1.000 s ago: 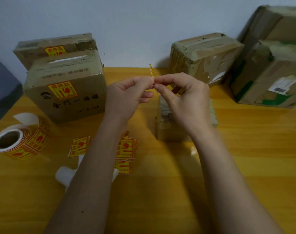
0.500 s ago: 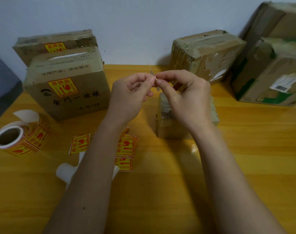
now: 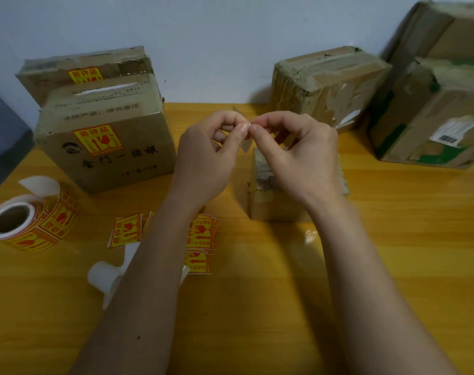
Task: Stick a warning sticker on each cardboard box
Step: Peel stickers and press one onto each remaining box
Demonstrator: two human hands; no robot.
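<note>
My left hand (image 3: pixel 206 155) and my right hand (image 3: pixel 298 155) meet fingertip to fingertip above a small taped cardboard box (image 3: pixel 265 193). Both pinch one warning sticker (image 3: pixel 246 143), seen edge-on with its pale backing showing. Two boxes at the left carry yellow-and-red stickers: the front box (image 3: pixel 106 147) and the one behind it (image 3: pixel 81 71). Three boxes at the right show no such sticker: one near the wall (image 3: pixel 327 82), a green-taped one (image 3: pixel 430 115) and a tall one behind it (image 3: pixel 446 25).
A roll of warning stickers (image 3: pixel 27 226) lies at the table's left edge. Loose stickers (image 3: pixel 200 234) and curled white backing strips (image 3: pixel 106 277) lie under my left forearm. The yellow wooden table (image 3: pixel 392 239) meets a pale wall at the back.
The sticker has turned between my fingertips: its yellow printed edge stood up a second ago, and now the pale backing hangs below my fingers. Both hands stay in place above the small box.
</note>
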